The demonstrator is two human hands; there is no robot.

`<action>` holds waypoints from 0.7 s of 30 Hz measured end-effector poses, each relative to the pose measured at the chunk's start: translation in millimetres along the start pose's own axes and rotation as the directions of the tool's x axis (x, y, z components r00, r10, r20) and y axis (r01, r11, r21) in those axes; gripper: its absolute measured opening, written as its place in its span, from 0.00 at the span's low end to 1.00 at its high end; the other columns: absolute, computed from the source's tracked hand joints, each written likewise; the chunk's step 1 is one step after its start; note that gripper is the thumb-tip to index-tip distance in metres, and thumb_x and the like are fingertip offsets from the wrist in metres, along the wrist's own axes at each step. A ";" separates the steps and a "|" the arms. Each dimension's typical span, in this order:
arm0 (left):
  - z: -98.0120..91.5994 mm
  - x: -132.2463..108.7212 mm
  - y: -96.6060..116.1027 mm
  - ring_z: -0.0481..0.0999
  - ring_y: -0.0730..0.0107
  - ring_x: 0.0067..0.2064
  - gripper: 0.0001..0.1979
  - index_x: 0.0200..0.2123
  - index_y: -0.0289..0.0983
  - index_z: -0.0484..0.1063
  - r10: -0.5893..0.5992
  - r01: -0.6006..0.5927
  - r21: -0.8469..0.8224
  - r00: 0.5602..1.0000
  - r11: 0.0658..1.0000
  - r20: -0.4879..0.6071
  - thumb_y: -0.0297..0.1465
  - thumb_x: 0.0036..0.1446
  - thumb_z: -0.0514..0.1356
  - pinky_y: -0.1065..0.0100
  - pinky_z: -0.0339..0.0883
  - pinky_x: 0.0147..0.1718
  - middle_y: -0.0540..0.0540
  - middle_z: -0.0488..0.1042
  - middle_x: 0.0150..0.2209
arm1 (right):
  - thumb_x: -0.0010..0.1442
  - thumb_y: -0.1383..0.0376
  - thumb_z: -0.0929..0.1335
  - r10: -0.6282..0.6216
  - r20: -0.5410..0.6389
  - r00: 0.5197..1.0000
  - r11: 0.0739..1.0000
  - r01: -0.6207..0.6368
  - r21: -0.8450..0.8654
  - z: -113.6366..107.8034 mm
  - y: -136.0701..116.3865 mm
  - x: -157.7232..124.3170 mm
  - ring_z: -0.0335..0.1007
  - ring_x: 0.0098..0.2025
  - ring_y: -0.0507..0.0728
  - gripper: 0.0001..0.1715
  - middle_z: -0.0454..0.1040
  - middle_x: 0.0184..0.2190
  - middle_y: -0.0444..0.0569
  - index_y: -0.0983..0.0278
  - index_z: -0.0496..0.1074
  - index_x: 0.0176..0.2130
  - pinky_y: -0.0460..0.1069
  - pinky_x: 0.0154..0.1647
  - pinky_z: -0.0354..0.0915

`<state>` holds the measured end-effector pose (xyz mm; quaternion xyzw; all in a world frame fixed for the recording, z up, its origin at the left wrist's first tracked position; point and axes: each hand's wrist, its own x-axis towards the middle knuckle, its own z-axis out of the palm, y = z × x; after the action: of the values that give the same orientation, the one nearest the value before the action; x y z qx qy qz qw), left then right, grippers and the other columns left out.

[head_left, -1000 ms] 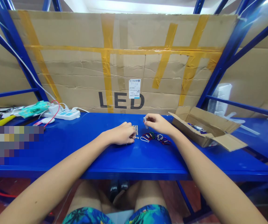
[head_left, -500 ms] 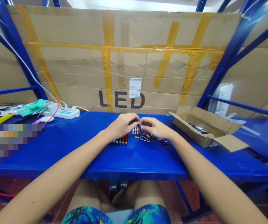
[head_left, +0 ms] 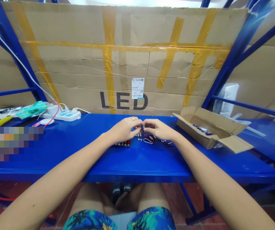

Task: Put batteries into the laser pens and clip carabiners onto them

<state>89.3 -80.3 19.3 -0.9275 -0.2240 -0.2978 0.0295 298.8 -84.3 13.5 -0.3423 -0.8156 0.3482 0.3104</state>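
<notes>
Small metal piece [head_left: 142,128] — pinched between left hand [head_left: 124,131], right hand [head_left: 158,129] fingertips.

Two hands, the left hand [head_left: 123,130] and the right hand [head_left: 160,129], are meeting over one blue worktop [head_left: 80,150], sharing one small part [head_left: 143,128] between their fingers. At least four slim tubes [head_left: 123,144] are showing at seven o'clock of it and at least four carabiners [head_left: 152,139] at four o'clock; the silver button cells [head_left: 139,134] are clustering too tightly to count. One open carton [head_left: 211,129] is sitting at three o'clock and one power strip [head_left: 60,115] at nine.
</notes>
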 end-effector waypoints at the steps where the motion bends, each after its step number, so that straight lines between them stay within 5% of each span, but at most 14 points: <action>1: 0.5 -0.4 -0.5 0.74 0.67 0.42 0.09 0.42 0.36 0.73 0.006 -0.006 0.006 1.000 1.000 -0.004 0.28 0.62 0.54 0.65 0.67 0.42 0.44 0.75 0.38 | 0.57 0.66 0.65 -0.012 -0.003 1.000 1.000 0.012 -0.015 -0.5 1.9 0.5 0.70 0.37 0.55 0.03 0.74 0.34 0.47 0.63 0.68 0.35 0.53 0.40 0.67; 7: -0.9 -1.0 -1.6 0.73 0.68 0.39 0.08 0.40 0.36 0.72 -0.042 0.044 0.049 0.998 0.998 -0.047 0.26 0.61 0.53 0.65 0.66 0.40 0.46 0.76 0.37 | 0.57 0.69 0.65 -0.082 -0.043 0.996 0.984 0.074 -0.162 -9.1 14.2 1.8 0.70 0.41 0.57 0.07 0.75 0.38 0.49 0.64 0.72 0.37 0.55 0.46 0.66; 15: 4.7 -3.1 -1.3 0.70 0.62 0.40 0.09 0.37 0.39 0.77 -0.010 -0.057 0.200 0.948 0.978 0.318 0.30 0.61 0.56 0.61 0.61 0.43 0.46 0.76 0.35 | 0.55 0.72 0.64 -0.096 -0.076 0.993 0.961 0.072 -0.266 -15.5 16.6 1.1 0.71 0.42 0.57 0.10 0.76 0.37 0.48 0.63 0.72 0.36 0.53 0.47 0.65; 21: 12.7 -3.8 -2.0 0.69 0.61 0.39 0.09 0.34 0.40 0.77 0.002 -0.109 0.249 0.918 0.962 0.398 0.30 0.62 0.56 0.62 0.59 0.40 0.46 0.75 0.33 | 0.54 0.72 0.64 -0.076 -0.089 0.993 0.957 0.048 -0.288 -13.5 13.1 0.4 0.71 0.40 0.56 0.08 0.76 0.36 0.48 0.64 0.72 0.35 0.53 0.45 0.65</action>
<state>92.6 -77.6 6.6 -0.9619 -0.2366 -0.0715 0.1165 313.1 -72.4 11.1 -0.3745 -0.8512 0.1998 0.3086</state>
